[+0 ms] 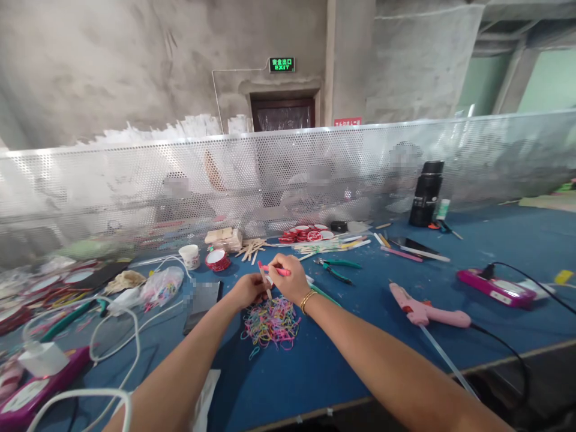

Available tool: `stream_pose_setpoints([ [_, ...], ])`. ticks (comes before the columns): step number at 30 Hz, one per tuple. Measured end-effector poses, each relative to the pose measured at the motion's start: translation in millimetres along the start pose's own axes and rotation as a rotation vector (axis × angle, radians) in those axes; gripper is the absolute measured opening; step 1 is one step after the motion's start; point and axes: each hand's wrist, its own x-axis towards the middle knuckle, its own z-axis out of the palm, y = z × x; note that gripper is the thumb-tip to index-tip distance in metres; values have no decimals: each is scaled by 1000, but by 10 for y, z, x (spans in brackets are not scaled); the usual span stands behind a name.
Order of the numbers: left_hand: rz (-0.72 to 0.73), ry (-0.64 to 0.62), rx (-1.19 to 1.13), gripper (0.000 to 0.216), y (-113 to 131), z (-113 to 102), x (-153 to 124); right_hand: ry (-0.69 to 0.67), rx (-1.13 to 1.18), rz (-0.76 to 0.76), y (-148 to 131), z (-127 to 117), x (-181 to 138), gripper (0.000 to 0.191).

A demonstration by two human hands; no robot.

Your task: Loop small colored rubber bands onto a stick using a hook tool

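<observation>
In from the bench edge, the left hand pinches a likely light, stiff stick, best held low; the right hand grips a pen.

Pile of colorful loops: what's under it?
Blue tabletop shows around the near side of the pile of colorful loops, which seems to rest on it. Anything directly beneath is covered by the loops; the left hand and right hand partly hide the far edge.

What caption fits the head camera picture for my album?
Left hand holding a stick, right hand holding a pink pen, by a pile of colourful loops.
</observation>
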Motion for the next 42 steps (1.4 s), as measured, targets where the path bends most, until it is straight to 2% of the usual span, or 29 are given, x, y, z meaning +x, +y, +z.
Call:
stream_pose_setpoints([
  [5, -6, 1, -21, 37, 15, 18, -16, 32, -17, 12, 3, -10, 0, 14],
  [42, -5, 11, -25, 34, 14, 28, -9, 10, 16, 21, 1, -27, 4, 14],
])
